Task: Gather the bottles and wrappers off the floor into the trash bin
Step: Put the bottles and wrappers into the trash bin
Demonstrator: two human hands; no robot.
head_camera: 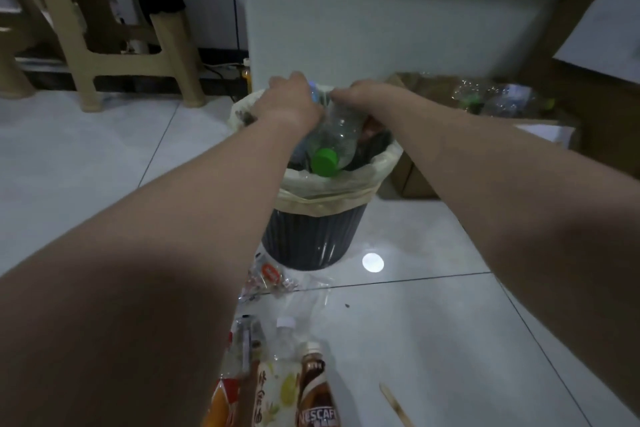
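A dark ribbed trash bin (311, 239) with a pale liner bag (332, 191) stands on the floor ahead of me. Both my hands are over its mouth. My left hand (291, 100) and my right hand (360, 95) grip a clear plastic bottle with a green cap (337, 135), held cap toward me and tilted down into the bin. On the floor near me lie a brown Nescafe bottle (317, 388), a pale yellow-labelled bottle (280, 381), an orange-labelled bottle (225, 392) and clear crumpled wrappers (273, 279).
A beige plastic chair (114, 28) stands at the far left. A white cabinet panel (381, 10) rises behind the bin. To the right, a cardboard box (502, 111) holds clear bottles. A wooden stick (396, 404) lies on the white tiles.
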